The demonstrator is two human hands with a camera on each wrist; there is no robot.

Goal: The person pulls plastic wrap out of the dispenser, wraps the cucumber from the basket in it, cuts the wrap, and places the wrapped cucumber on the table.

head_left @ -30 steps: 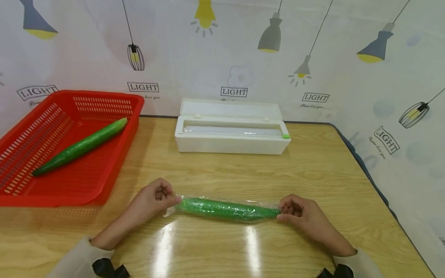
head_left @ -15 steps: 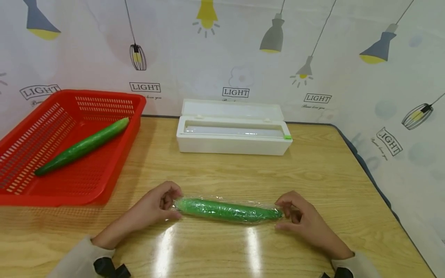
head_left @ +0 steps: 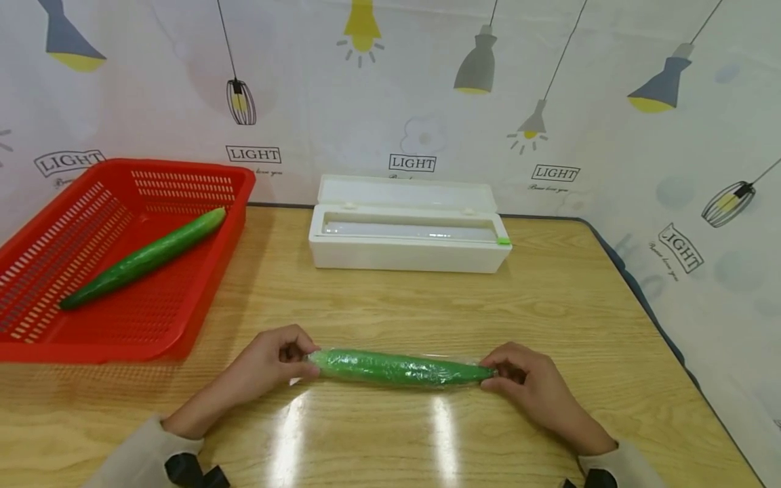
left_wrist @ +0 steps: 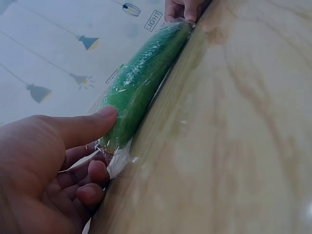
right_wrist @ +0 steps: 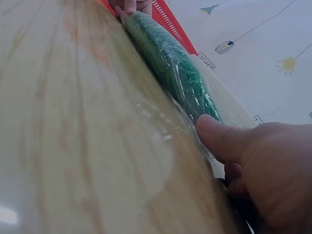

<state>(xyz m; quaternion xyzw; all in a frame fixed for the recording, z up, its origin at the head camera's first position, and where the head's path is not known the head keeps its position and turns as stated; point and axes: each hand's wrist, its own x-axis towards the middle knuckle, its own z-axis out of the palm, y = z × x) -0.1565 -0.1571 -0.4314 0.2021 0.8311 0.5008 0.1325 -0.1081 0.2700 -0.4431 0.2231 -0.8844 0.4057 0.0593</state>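
A green cucumber (head_left: 399, 368) wrapped in clear plastic film lies crosswise on the wooden table near the front. My left hand (head_left: 274, 357) pinches its paler left end, the thumb on the near side in the head view. In the left wrist view, loose film (left_wrist: 120, 160) sticks out past that end, below the thumb. At the darker, tapered end, my right hand (head_left: 526, 381) pinches the wrapped tip between thumb and fingers. The right wrist view shows the right thumb (right_wrist: 214, 134) on the film, which is wrinkled and shiny along the cucumber.
On the left stands a red plastic basket (head_left: 207, 298) with an unwrapped cucumber (head_left: 146, 257) in it. A white cling film box (head_left: 409, 256), its lid raised, sits at the back middle with a roll inside. Behind the table hangs a lamp-printed cloth (head_left: 342, 102).
Both hands first pinched the ends, then loosened with fingers spread around them half a second ago. Now the fingers have closed on both ends again. The basket and box stay put.
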